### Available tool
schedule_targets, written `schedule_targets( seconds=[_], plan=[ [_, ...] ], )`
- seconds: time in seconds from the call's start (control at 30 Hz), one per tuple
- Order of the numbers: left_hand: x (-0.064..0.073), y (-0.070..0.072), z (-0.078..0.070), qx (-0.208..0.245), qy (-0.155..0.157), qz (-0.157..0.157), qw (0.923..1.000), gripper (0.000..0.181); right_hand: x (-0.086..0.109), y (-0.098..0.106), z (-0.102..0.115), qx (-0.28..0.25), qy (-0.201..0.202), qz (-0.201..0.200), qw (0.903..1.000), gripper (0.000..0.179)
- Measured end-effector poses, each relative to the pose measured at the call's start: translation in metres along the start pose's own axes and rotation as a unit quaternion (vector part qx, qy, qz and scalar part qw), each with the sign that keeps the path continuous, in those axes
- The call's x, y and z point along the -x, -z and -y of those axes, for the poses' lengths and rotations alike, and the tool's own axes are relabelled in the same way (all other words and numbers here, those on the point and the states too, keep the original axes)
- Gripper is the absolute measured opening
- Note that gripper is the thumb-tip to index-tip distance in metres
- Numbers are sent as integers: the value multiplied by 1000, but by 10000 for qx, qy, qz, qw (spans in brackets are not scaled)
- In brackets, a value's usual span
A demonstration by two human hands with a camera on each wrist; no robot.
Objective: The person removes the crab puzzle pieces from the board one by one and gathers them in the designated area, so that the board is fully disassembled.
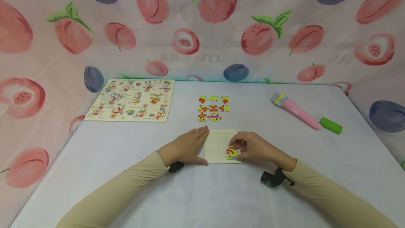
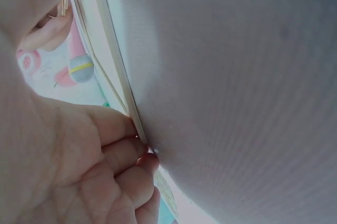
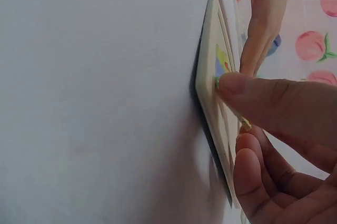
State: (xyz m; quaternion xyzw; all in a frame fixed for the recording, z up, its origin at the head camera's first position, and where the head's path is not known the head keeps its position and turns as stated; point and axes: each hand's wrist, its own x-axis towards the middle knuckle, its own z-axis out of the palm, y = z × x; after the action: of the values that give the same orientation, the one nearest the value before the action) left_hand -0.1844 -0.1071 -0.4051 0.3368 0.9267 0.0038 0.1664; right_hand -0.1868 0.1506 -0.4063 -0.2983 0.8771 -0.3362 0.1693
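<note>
A shallow wooden puzzle tray (image 1: 216, 147) lies on the table in front of the person. The left hand (image 1: 188, 147) steadies its left side, thumb at the near corner and straight fingertips at the far corner. Over the tray's near right corner, the right hand (image 1: 253, 147) pinches a yellow and red puzzle piece (image 1: 232, 153) between thumb and fingers. In the right wrist view, the thumb (image 3: 279, 98) lies across the tray's edge, and a thin yellow edge of the piece shows beside the fingers. Beyond the tray, several colourful puzzle pieces (image 1: 213, 108) lie in rows.
A wooden board with cartoon figures (image 1: 129, 100) lies at the far left. To the right are a pink toy microphone (image 1: 297, 112) and a green block (image 1: 330, 125). A fruit-patterned cloth (image 1: 218, 45) hangs behind the white table (image 1: 126, 200).
</note>
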Motion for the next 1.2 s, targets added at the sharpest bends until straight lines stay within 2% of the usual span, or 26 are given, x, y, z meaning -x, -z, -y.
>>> schedule_targets(
  seconds=[0.23, 0.37, 0.53, 0.7, 0.83, 0.97, 1.2],
  plan=[
    [0, -1, 0, 6, 15, -19, 10000, 105, -1, 1, -4, -205, 27, 60, 9998, 30],
    [0, -1, -1, -28, 27, -18, 10000, 105, -3, 4, -7, -619, -83, 127, 9980, 29],
    [-1, -1, -1, -23, 27, -25, 10000, 105, -5, 10, -17, -1485, -330, 297, 9879, 31],
    [-1, -3, 0, -69, 17, -18, 10000, 106, -10, 21, -26, -1999, -634, 216, 9775, 35],
    [-2, -4, 1, -98, -1, -40, 9999, 106, -18, 34, -33, -1996, -604, -98, 9780, 36],
    [-2, -5, 1, -103, -28, -62, 9999, 106, -31, 45, -41, -1737, -725, -393, 9813, 35],
    [-1, -4, 1, -89, -13, -61, 9999, 106, -61, 55, -56, -1223, -991, -569, 9859, 33]
  ],
)
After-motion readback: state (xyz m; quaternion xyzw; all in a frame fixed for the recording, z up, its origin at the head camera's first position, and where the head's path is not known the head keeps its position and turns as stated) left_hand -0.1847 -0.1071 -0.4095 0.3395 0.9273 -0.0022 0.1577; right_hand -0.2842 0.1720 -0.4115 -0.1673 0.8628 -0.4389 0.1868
